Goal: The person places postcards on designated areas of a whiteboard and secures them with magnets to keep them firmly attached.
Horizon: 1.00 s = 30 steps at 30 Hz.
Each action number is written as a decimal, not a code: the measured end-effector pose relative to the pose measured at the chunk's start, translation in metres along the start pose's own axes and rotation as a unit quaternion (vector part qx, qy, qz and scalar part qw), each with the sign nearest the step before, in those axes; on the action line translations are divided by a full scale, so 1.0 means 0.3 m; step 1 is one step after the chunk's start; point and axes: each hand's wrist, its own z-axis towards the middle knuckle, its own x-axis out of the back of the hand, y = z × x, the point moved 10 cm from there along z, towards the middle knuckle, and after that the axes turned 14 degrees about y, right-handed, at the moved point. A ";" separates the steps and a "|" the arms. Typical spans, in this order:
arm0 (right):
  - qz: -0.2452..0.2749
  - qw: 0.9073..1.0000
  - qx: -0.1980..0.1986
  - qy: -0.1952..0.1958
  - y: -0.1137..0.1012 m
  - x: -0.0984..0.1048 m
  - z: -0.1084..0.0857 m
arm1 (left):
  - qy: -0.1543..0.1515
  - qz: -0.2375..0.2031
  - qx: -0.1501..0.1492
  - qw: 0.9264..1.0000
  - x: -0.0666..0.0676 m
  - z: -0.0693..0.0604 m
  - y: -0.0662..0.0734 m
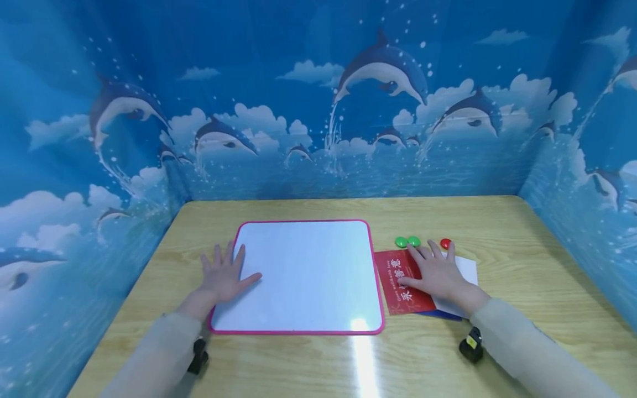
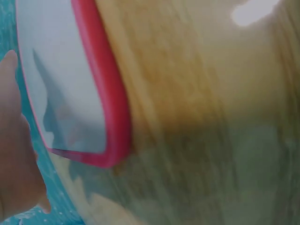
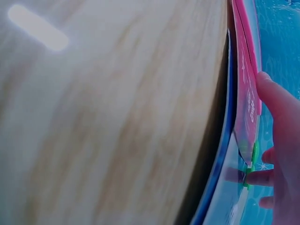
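A whiteboard with a pink frame (image 1: pixel 298 276) lies flat on the wooden table. My left hand (image 1: pixel 225 279) is spread with straight fingers over its left edge; whether it touches the board I cannot tell. To the right, my right hand (image 1: pixel 440 276) is spread over a red printed card (image 1: pixel 400 296), a white card (image 1: pixel 469 270) and a blue piece (image 1: pixel 443 315) showing underneath. In the right wrist view its thumb and fingers extend near the red card (image 3: pixel 246 93). Neither hand holds anything. Two green round magnets (image 1: pixel 407 241) and a red one (image 1: pixel 445 243) sit beyond the right fingertips.
The wooden table (image 1: pixel 308 365) carries a bright light reflection at its front. A blue curtain printed with dolphins (image 1: pixel 308 171) encloses the back and both sides. A black wrist device (image 1: pixel 471 345) hangs under the right sleeve, another (image 1: pixel 198 356) under the left.
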 end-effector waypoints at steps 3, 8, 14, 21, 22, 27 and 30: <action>-0.004 1.000 0.001 -0.003 0.000 -0.006 0.004 | -0.021 -0.006 0.011 1.000 -0.025 -0.007 -0.016; -0.003 1.000 -0.002 -0.008 0.003 -0.017 0.013 | -0.039 -0.003 0.019 0.999 -0.059 -0.013 -0.033; -0.002 1.000 -0.016 -0.021 0.007 -0.018 0.029 | -0.036 -0.006 0.013 0.999 -0.062 -0.008 -0.027; 0.017 0.998 -0.032 -0.050 0.012 -0.031 0.047 | -0.037 -0.006 0.010 0.999 -0.059 -0.006 -0.025; 0.018 0.998 -0.033 -0.052 0.011 -0.030 0.049 | -0.036 -0.006 0.009 0.999 -0.059 -0.006 -0.026; 0.012 0.997 -0.037 -0.059 0.011 -0.031 0.060 | -0.037 -0.004 0.008 0.999 -0.064 -0.004 -0.029; 0.015 0.997 -0.041 -0.061 0.011 -0.028 0.066 | -0.039 -0.005 0.009 0.999 -0.064 -0.004 -0.029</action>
